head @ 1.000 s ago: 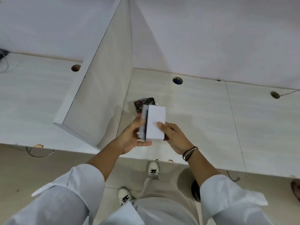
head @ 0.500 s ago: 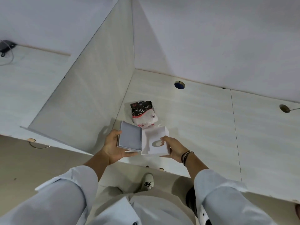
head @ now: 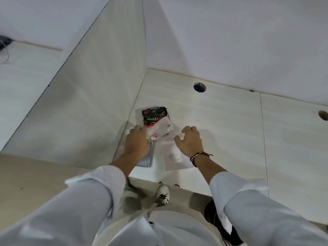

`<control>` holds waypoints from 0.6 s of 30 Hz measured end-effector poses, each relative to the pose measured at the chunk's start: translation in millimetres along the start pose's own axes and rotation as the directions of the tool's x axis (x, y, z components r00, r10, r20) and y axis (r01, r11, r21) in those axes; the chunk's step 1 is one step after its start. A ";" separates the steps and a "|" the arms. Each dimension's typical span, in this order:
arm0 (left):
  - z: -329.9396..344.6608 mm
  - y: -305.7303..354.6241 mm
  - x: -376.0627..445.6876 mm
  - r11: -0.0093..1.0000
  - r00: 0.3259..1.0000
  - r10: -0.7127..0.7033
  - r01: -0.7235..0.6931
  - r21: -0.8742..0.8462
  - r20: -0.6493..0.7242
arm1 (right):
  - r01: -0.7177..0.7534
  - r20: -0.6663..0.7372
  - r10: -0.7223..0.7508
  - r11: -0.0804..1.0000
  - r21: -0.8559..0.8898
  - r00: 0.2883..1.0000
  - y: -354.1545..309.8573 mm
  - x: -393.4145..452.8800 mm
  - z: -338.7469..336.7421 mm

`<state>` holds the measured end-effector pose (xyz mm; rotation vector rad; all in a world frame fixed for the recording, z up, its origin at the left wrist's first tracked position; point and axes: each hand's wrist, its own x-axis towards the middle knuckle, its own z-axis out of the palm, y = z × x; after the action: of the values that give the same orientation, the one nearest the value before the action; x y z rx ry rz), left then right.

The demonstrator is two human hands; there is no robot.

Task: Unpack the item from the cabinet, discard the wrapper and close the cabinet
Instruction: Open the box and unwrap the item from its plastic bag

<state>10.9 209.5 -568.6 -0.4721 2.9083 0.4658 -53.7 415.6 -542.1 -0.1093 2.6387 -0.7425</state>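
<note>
While our left hand (head: 137, 142) touches the Dove packet (head: 157, 122), our right hand (head: 190, 141) hovers just beside it, fingers spread, empty.

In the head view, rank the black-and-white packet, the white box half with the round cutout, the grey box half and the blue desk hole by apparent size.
1. white box half and black-and-white packet: look about alike, so unranked.
2. grey box half: mostly hidden under the left hand, true extent unsure.
3. blue desk hole: clearly smallest.
</note>
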 end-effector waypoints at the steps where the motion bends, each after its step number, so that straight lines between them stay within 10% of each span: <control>1: 4.8 6.8 9.3 0.996 0.997 0.078 -0.078 0.049 0.001 | 0.048 -0.011 -0.048 0.998 -0.035 0.999 -4.0 -2.6 4.5; 10: 36.0 23.4 51.6 0.903 0.948 0.312 -0.315 0.293 0.056 | 0.205 -0.068 -0.195 0.960 0.193 0.978 -2.5 -24.6 22.2; 18: -20.4 25.3 51.1 0.867 0.985 0.055 -0.130 -0.480 -0.166 | -0.100 0.015 0.106 0.874 0.476 0.994 -27.7 -14.2 10.8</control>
<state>-47.6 211.2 -552.8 -0.4420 2.9407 1.2532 -37.3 389.2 -531.3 0.1736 2.3654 -1.3291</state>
